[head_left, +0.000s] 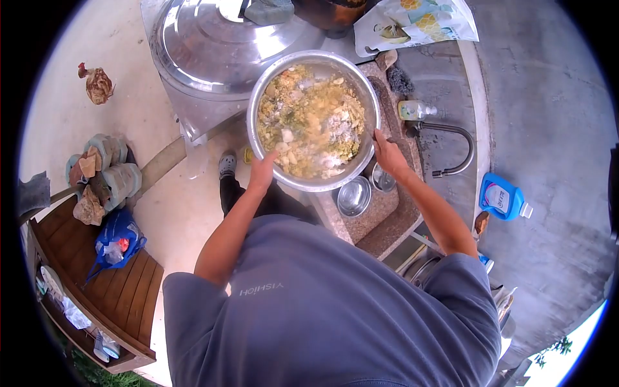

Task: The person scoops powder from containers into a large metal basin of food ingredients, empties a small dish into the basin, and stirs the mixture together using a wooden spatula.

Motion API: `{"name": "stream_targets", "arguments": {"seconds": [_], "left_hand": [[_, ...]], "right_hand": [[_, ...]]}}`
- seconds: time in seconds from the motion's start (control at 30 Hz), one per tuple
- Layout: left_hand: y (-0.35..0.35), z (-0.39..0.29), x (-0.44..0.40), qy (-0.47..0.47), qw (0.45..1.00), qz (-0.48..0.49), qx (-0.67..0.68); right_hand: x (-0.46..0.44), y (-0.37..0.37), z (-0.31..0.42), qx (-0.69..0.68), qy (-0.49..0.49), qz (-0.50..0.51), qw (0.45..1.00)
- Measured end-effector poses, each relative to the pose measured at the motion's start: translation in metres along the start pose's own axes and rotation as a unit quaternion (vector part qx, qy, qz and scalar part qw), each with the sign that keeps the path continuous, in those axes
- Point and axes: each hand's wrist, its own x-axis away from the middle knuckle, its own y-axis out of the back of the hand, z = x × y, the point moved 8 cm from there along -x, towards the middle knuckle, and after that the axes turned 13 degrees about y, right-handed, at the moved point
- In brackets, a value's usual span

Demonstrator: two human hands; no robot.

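Note:
A large metal bowl (256, 138) is held up in front of me, over the edge of the stone sink. It contains a yellow-green crumbly food mix (306, 126) with patches of white powder on top. My left hand (263, 171) grips the bowl's rim at its lower left, the thumb over the edge. At the lower right side, my right hand (389, 155) is closed on the rim, its fingers partly hidden beneath. Two small metal bowls, one of them round and shiny (354, 197), sit below the large bowl by the sink.
A big metal lid (213, 48) covers the stove at the upper left. Around the stone sink (387, 226) are a curved faucet (472, 145), a soap bottle (412, 110) and a blue bottle (503, 197). A chicken (98, 85) and a wooden bench (129, 277) are at the left.

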Motion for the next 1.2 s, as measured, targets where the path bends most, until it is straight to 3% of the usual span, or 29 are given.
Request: {"name": "stream_targets", "arguments": {"seconds": [0.03, 0.1, 0.13, 0.2, 0.3, 0.37, 0.43, 0.53, 0.63, 0.67, 0.8, 0.9, 1.0, 1.1, 1.2], "left_hand": [[0.000, 0.001, -0.003, -0.007, 1.000, -0.009, -0.004], [0.003, 0.006, -0.006, -0.014, 0.999, -0.021, -0.023], [0.003, 0.007, -0.006, 0.003, 1.000, -0.015, -0.011], [0.002, 0.003, -0.002, 0.023, 0.999, -0.020, -0.038], [0.003, 0.009, -0.008, 0.035, 0.998, -0.005, -0.061], [0.004, 0.011, -0.014, 0.018, 0.998, 0.002, -0.058], [0.005, 0.007, -0.013, -0.015, 0.998, 0.008, -0.053], [0.006, 0.018, -0.019, 0.037, 0.998, 0.025, -0.041], [0.007, 0.017, -0.015, 0.067, 0.996, 0.019, -0.053], [0.007, 0.019, -0.018, 0.057, 0.997, 0.026, -0.048], [0.005, 0.024, -0.020, 0.086, 0.994, 0.055, -0.031], [0.008, 0.027, -0.021, 0.087, 0.994, 0.061, -0.024], [0.001, 0.016, -0.008, 0.100, 0.994, 0.046, 0.007], [0.000, 0.012, -0.005, 0.075, 0.997, 0.025, 0.025], [0.006, 0.023, -0.018, 0.053, 0.998, 0.019, 0.005]], "right_hand": [[0.012, -0.024, -0.014, -0.041, 0.051, -0.056, 0.996], [0.035, -0.041, -0.004, -0.224, -0.113, 0.032, 0.967], [0.041, -0.050, -0.001, -0.349, -0.178, 0.040, 0.919], [0.055, -0.065, 0.012, -0.574, -0.292, 0.049, 0.764], [0.051, -0.072, 0.070, -0.717, -0.327, 0.072, 0.612], [0.036, -0.074, 0.096, -0.711, -0.317, 0.062, 0.624], [0.031, -0.072, 0.099, -0.668, -0.303, 0.036, 0.679], [0.037, -0.059, 0.092, -0.613, -0.264, 0.005, 0.744], [0.051, -0.017, 0.098, -0.370, -0.167, -0.028, 0.914], [0.052, -0.010, 0.093, -0.210, -0.035, -0.137, 0.967], [0.038, 0.025, 0.094, -0.149, -0.009, -0.102, 0.984], [-0.010, 0.026, 0.065, 0.018, 0.040, -0.099, 0.994], [-0.022, 0.017, 0.034, 0.071, -0.029, -0.011, 0.997], [0.019, -0.013, 0.027, -0.024, -0.117, 0.002, 0.993], [0.058, -0.040, 0.051, -0.199, -0.113, -0.082, 0.970]]}}
